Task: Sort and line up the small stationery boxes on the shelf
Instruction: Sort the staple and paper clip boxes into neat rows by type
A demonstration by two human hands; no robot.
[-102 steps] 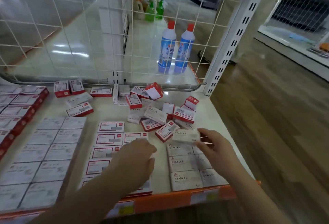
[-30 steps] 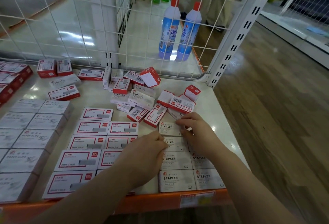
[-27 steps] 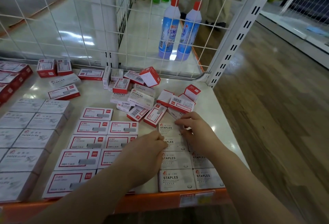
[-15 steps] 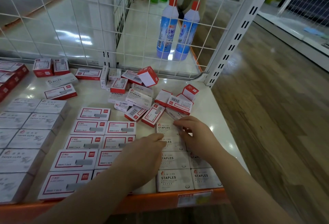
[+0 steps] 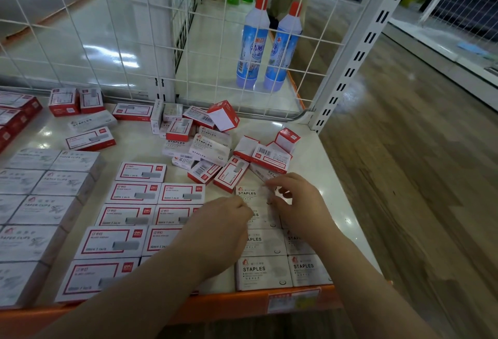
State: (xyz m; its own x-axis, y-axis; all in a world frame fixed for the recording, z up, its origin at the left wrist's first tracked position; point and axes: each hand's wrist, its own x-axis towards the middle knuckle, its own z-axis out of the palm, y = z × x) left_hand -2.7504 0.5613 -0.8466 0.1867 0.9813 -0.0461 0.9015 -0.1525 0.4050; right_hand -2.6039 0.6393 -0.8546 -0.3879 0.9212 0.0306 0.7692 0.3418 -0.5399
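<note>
- Glossy cream shelf [image 5: 310,155], orange front lip, white wire grid behind; wood-plank floor to the right.
- Both hands, left hand [image 5: 223,228] and right hand [image 5: 299,204], fingers curled, pinch a grey cardboard STAPLES box [image 5: 249,193] heading its column.

Both bare hands rest on a column of flat white cardboard STAPLES boxes [image 5: 262,271] near the glossy cream shelf's [image 5: 320,177] right edge; left hand [image 5: 223,227] knuckles up; right hand [image 5: 299,204] fingertips touching the farthest white STAPLES box [image 5: 249,193]; jumbled red-and-white boxes [image 5: 221,147] behind
</note>
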